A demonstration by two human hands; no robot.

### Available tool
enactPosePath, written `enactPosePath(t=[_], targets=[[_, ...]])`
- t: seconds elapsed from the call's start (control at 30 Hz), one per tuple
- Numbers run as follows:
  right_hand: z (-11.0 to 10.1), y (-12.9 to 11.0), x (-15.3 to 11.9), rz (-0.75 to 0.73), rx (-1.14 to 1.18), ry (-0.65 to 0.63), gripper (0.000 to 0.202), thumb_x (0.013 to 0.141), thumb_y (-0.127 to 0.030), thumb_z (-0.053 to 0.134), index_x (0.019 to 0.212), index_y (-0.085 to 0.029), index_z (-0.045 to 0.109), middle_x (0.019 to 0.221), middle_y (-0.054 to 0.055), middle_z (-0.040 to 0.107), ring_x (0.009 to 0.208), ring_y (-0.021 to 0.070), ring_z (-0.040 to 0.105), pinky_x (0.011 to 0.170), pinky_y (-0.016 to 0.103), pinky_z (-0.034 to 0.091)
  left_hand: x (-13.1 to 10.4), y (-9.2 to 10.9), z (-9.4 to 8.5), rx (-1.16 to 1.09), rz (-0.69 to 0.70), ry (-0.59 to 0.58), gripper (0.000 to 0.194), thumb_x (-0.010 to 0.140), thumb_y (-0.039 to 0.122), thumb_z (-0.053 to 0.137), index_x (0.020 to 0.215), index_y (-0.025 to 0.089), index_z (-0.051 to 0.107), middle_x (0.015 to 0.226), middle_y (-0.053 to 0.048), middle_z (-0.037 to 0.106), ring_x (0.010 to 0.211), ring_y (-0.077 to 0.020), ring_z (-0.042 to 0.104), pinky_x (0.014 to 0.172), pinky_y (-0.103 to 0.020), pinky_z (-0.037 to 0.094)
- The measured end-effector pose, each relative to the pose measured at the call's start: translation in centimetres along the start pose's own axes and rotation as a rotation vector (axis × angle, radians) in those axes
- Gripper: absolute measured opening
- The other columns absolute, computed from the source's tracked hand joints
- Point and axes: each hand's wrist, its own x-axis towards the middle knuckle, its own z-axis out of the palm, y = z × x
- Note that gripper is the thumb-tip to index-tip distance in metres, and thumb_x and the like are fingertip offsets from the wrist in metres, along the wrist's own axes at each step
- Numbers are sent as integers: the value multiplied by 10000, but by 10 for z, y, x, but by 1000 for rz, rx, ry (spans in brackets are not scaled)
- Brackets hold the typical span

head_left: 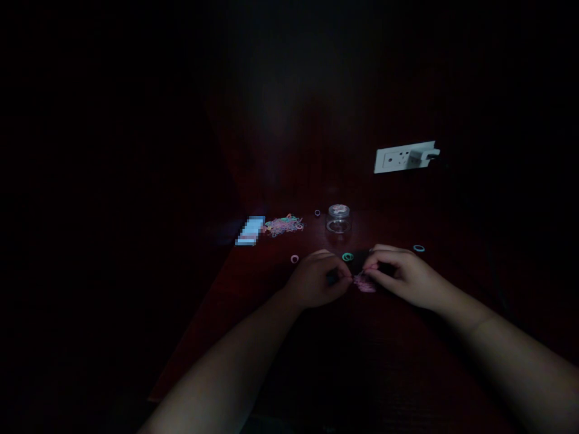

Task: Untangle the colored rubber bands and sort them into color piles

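Note:
In the dim head view, a small bunch of pink bands (365, 283) lies on the dark red table between my two hands. My left hand (320, 278) is pinched at the bunch's left side; what its fingertips hold is too small to make out. From the right, my right hand (400, 274) pinches a pink band at the top of the bunch. Green rings (347, 257) lie just beyond the hands. A pale pink ring (295, 259) is left of them, and a bluish ring (418, 248) sits beyond my right hand.
A clear lidded jar (338, 222) stands at the back, with a small ring (317, 213) beside it. A heap of colourful bands (284, 225) lies next to a lit phone (251, 230) at the left. A socket panel (404, 157) with a plug is behind.

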Motion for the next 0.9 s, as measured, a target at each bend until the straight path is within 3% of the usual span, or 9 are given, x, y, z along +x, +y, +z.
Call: enactPosePath(t=[0.17,0.3,0.43,0.57,0.9], targets=[[-19,15,-4,51,-79,-21,157,891,-308,588,830,-209,694,817,56,670,762,199,629,694,312,485,0,0,-2,17,6,-8,33,828,207,640,796,201,632,794,-2,699,779,-152,614,779,-308,484],[-43,40,-13,272,-194,43,210,888,-353,547,857,-190,676,872,78,697,776,213,643,713,325,486,-1,-3,-4,45,0,-30,33,833,220,639,805,203,630,800,-11,696,777,-158,610,763,-314,480],[-53,53,-19,474,-235,-81,180,834,-347,560,802,-203,664,761,34,706,665,184,636,628,292,460,-3,-7,-5,54,0,-26,39,845,228,630,814,206,624,785,-1,671,780,-160,596,761,-320,471],[-52,55,-21,520,-216,-171,197,801,-365,570,754,-211,685,700,19,706,623,178,630,600,291,459,-3,-8,-6,60,-2,-30,42,849,230,628,818,201,624,784,-3,663,784,-160,591,759,-321,466],[-63,57,-26,605,-196,-236,168,762,-346,615,775,-221,728,745,25,742,691,212,684,660,329,500,-2,-9,-5,63,6,-24,48,852,234,624,817,202,624,776,-4,665,769,-159,596,749,-322,469]])
